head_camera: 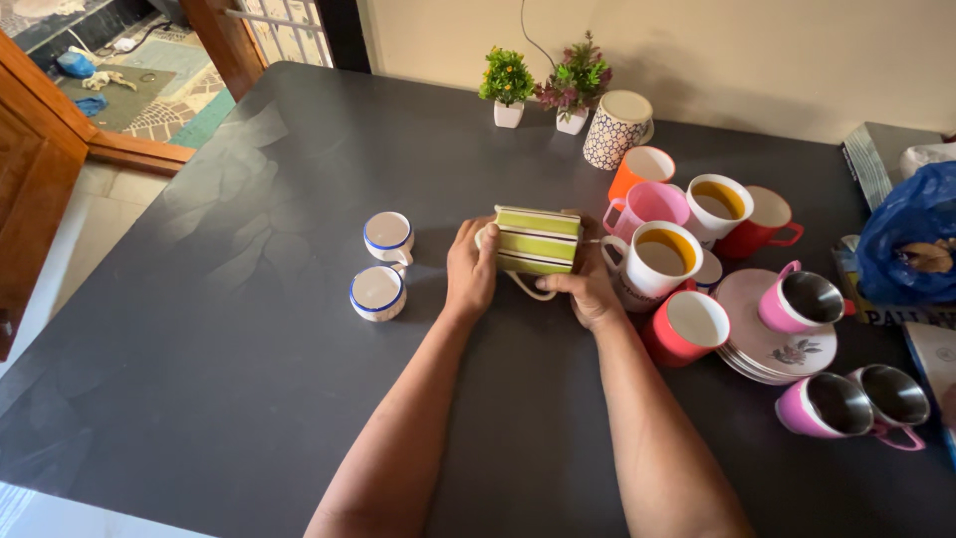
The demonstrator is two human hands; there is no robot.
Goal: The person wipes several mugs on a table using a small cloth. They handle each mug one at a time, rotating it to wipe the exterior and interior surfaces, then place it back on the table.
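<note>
You hold a green-and-white striped mug (538, 240) on its side near the middle of the dark worktop (249, 329), its handle hanging toward you. Your left hand (470, 267) wraps its left end, fingers closed around it; your right hand (592, 291) clasps the right end and the underside, fingers curled tight on it.

To your left, two small white cups with blue rims (383, 266) stand well apart from the mug, both empty. Beyond them the worktop runs bare to its left edge and to the near edge by your arms, so open room lies there.

To your right it is crowded. A white mug (659, 259) with yellow inside stands just beside your right hand, a red mug (689, 327) in front of it, a pink mug (649, 206) behind. A stack of plates (767, 344) carries a pink steel-lined cup (802, 302), empty. Two more such cups (856, 402) lie near the right edge. Two small potted plants (543, 85) sit at the far edge by the wall.
</note>
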